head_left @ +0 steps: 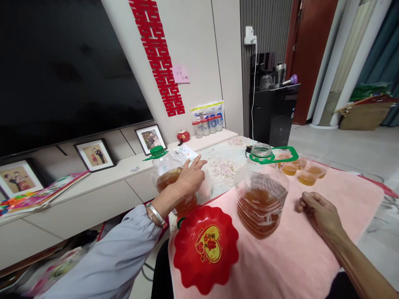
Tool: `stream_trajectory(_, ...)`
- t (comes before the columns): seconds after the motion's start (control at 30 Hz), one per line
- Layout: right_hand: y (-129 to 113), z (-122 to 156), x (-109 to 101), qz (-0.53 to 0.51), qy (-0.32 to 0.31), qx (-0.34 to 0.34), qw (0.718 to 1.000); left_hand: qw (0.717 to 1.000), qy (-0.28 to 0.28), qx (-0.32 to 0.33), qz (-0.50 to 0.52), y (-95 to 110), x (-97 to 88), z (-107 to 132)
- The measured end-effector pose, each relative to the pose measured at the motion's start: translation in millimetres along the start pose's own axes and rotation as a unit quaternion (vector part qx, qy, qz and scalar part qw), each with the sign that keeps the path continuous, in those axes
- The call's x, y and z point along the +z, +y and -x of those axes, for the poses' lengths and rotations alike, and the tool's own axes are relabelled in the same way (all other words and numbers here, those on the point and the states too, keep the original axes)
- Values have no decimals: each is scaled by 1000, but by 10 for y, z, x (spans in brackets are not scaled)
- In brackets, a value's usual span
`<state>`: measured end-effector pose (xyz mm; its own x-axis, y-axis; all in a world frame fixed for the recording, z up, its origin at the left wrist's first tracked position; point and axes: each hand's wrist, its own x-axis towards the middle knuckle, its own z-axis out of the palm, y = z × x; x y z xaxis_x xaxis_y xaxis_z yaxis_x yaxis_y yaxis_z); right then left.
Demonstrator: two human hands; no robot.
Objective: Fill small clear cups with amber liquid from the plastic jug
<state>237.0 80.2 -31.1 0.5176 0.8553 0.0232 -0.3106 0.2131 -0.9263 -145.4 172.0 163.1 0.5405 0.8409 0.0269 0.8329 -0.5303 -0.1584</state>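
My left hand (190,176) reaches out with fingers stretched and spread, resting against the side of a capped clear jug (166,172) part filled with amber liquid. A second jug (261,189), uncapped, with a green handle ring and the same amber liquid, stands on the pink cloth (299,257). My right hand (318,211) lies on the cloth just right of that jug, fingers curled loosely with nothing in them. A red scalloped plate (205,247) with a gold heart sits at the near edge of the cloth.
Several small clear cups of amber liquid (307,174) stand at the cloth's far side. A low white cabinet (102,195) at left carries framed photos, magazines and bottles. A dark screen hangs above it. A black appliance (272,108) stands by the wall.
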Motion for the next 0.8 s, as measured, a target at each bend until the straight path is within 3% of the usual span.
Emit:
stream_trajectory(0.2,-33,37,17,6,-8,3,1000,999,-43,-30,9,-26,-35,-25)
stream_trajectory(0.8,-58,47,25,24,-9,7,1000,999,-26,-45,-10,-40,-60,-27)
